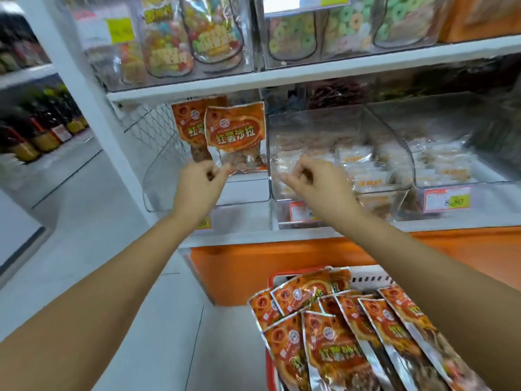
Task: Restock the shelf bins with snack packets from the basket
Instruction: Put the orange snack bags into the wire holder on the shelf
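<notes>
The left hand (201, 183) pinches the lower left corner of an orange snack packet (235, 134), which stands upright in the clear bin (158, 190) at the left end of the middle shelf (248, 235), just in front of a second matching packet (187, 122). The right hand (313, 180) hovers before the neighbouring bin (394, 128) of pale wrapped snacks (363, 167), fingers loosely curled and holding nothing. Below the shelf, at its right, the red basket (270, 280) holds a fanned pile of the same orange packets (329, 348)
</notes>
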The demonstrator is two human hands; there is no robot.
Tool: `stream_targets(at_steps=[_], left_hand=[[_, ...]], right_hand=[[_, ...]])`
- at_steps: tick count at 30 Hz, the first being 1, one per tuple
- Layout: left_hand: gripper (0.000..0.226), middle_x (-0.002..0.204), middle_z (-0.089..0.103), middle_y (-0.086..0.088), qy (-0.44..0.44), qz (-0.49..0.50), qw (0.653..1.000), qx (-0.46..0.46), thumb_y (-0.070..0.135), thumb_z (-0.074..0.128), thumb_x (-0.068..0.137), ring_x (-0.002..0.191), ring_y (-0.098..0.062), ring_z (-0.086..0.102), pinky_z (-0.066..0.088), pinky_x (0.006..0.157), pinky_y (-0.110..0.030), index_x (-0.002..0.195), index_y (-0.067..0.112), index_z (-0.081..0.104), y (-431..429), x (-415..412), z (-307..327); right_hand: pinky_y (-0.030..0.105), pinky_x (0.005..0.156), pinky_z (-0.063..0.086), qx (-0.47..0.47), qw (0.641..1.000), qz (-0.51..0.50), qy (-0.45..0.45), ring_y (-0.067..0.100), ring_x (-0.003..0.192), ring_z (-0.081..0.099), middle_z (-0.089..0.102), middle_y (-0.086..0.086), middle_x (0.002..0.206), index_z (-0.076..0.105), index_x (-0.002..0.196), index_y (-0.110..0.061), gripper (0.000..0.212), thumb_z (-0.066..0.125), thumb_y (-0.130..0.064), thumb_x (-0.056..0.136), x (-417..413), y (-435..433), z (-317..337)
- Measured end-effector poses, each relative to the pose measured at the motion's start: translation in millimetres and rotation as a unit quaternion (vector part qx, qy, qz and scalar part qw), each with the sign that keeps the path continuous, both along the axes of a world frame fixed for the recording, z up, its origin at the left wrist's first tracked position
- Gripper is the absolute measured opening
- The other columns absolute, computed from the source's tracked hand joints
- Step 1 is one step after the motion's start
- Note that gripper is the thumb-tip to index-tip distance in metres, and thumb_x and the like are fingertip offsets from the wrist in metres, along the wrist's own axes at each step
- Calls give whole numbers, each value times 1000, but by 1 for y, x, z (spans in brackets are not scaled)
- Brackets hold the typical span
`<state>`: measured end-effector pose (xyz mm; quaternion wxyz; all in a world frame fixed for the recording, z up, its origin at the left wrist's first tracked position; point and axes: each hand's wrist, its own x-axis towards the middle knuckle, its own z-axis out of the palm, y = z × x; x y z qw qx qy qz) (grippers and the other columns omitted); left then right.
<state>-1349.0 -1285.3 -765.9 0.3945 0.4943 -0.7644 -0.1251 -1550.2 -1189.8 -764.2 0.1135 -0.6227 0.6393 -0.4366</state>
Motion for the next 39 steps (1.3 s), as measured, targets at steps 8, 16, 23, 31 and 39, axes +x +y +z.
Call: stream_targets(at_steps=[8,16,23,31,39], left_hand=[[44,56,49,-2,-313,-138,907,247,39,60,90,57,-17,45,32,55,-30,54,15,50,103,-7,-79],[30,89,53,-2,-392,-154,831,363,34,71,83,81,-17,51,36,56,-23,95,14,52,154,-18,-168],[32,85,57,-6,-273,-91,847,447,38,76,78,75,-19,54,43,66,-30,74,16,54,149,-15,-167],[22,88,67,-4,-279,-163,820,473,27,77,79,77,-15,61,50,65,-25,86,9,67,155,-19,-93],[48,94,73,-8,49,-279,826,488,35,87,55,88,-20,70,57,74,-27,92,12,64,126,19,-3]], right_hand=[[31,63,40,107,981,12,163,21,81,59,59,-2,87,60,90,-16,13,53,-26,96,-13,108,-92],[25,75,43,410,893,43,181,22,107,59,61,5,123,55,122,-18,29,52,-26,94,-35,188,-181],[23,67,42,423,894,19,146,24,101,61,65,7,108,63,115,-15,25,49,-21,95,-35,186,-183],[30,77,43,467,881,51,59,26,91,63,63,7,86,68,87,-10,26,67,-36,87,-56,165,-157],[14,81,48,316,906,160,-232,-2,98,63,68,-19,107,60,115,-36,46,80,-25,75,-12,137,-78]])
